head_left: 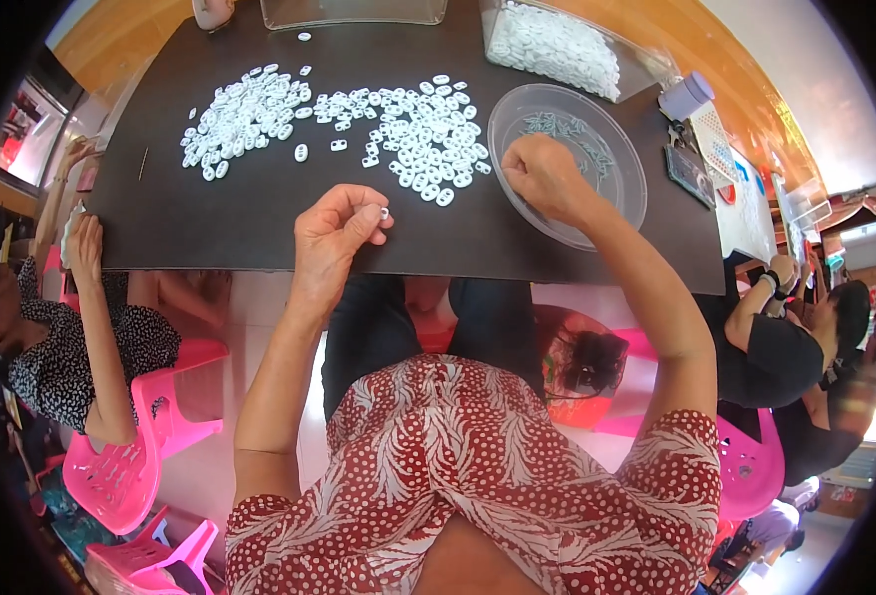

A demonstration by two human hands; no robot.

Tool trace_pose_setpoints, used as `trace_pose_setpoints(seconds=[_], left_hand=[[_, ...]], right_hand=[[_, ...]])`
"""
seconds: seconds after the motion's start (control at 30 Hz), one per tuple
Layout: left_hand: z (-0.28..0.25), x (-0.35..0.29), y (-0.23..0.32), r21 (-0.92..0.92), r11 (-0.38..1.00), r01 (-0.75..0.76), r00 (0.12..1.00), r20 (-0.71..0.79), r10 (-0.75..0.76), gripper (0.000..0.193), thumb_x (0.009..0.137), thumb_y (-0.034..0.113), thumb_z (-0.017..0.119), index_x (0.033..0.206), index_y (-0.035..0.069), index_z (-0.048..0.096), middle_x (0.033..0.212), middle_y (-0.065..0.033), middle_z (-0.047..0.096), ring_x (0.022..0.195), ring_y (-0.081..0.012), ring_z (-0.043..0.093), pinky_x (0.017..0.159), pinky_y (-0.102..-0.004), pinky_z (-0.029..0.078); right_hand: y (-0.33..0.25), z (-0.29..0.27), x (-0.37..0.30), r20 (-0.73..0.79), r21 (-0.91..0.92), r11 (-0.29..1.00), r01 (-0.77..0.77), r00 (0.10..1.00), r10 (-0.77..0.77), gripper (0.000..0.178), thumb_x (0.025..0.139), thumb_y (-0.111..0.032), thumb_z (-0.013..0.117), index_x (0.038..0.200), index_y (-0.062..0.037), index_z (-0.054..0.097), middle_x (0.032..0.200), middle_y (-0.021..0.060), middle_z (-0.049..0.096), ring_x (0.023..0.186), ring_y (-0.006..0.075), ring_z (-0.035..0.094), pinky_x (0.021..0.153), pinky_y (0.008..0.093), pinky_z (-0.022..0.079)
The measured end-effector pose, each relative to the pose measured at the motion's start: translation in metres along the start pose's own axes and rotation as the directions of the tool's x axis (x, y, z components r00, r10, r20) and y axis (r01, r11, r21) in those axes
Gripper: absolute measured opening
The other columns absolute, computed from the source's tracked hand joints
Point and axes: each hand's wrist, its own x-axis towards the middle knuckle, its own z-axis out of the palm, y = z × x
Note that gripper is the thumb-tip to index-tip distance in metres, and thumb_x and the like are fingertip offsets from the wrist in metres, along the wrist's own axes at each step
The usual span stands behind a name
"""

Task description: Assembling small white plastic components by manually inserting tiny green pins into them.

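My left hand (339,230) is closed near the front of the dark table, pinching a small white plastic piece (385,213) between thumb and fingers. My right hand (545,174) is over the left side of a round clear tub (628,213), its fingers curled together. Whatever those fingertips hold, if anything, is hidden. Thin grey-green metal pieces (596,159), like small screws or pins, lie scattered in the tub. Beyond my hands are loose heaps of white oval pieces with two holes, one heap (244,119) on the left and another (433,139) nearer the middle.
At the back right a clear box (554,48) is full of white pieces; another clear container (353,12) stands at the far edge. A lilac-capped bottle (687,96) and a phone (690,177) lie right of the tub. People sit on both sides, one on a pink chair (125,466).
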Motion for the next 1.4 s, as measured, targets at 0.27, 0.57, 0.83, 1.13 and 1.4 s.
trace_pose_setpoints(seconds=[0.27,0.57,0.83,1.13,1.4], left_hand=[[-0.001,0.001,0.002,-0.025,0.999,0.02,1.0,-0.016,-0.021,0.011,0.088,0.007,0.058,0.094,-0.001,0.06,0.084,-0.0051,0.062,0.07,-0.0077,0.056,0.066,-0.0196,0.045],[0.005,0.006,0.007,-0.058,0.998,0.028,0.999,-0.037,-0.03,0.012,0.088,0.007,0.058,0.094,-0.002,0.061,0.077,-0.0085,0.064,0.059,-0.0088,0.056,0.059,-0.0193,0.045],[0.019,0.006,0.007,-0.017,0.999,0.041,0.999,-0.023,-0.042,0.012,0.086,0.007,0.06,0.092,-0.003,0.064,0.076,-0.0066,0.063,0.06,-0.0079,0.055,0.056,-0.0185,0.044],[0.099,0.042,0.005,0.515,0.81,-0.281,0.959,0.191,0.211,0.019,0.081,0.009,0.06,0.096,-0.001,0.065,0.067,-0.0036,0.062,0.057,-0.0071,0.055,0.05,-0.0218,0.045],[0.136,0.077,-0.005,0.427,0.888,-0.168,0.971,0.228,0.073,0.008,0.078,0.005,0.061,0.082,-0.001,0.063,0.064,-0.0038,0.061,0.054,-0.0076,0.055,0.046,-0.0211,0.044]], right_hand=[[0.0,-0.013,-0.012,-0.064,0.067,0.989,-0.129,0.989,0.133,0.006,0.072,-0.005,0.058,0.076,-0.0016,0.056,0.07,0.0127,0.058,0.066,0.0281,0.056,0.061,0.0372,0.045],[0.014,-0.013,-0.02,0.04,0.464,0.836,-0.292,0.95,0.309,0.009,0.075,0.001,0.061,0.083,-0.0028,0.062,0.069,-0.0003,0.058,0.062,0.006,0.05,0.057,0.0204,0.039],[0.011,-0.022,-0.023,0.109,0.723,0.557,-0.408,0.864,0.492,0.015,0.072,-0.001,0.065,0.087,0.0005,0.062,0.073,0.0029,0.062,0.063,0.0068,0.054,0.057,0.0205,0.04],[-0.007,-0.034,-0.032,0.08,0.795,0.484,-0.366,0.854,0.515,0.021,0.074,-0.004,0.066,0.092,0.0029,0.06,0.077,0.0061,0.064,0.067,0.0091,0.058,0.059,0.0212,0.042],[-0.026,-0.041,-0.039,-0.021,0.908,0.353,-0.226,0.817,0.576,0.021,0.072,-0.002,0.068,0.091,0.0028,0.061,0.076,0.0054,0.063,0.067,0.0101,0.057,0.06,0.0219,0.043]])
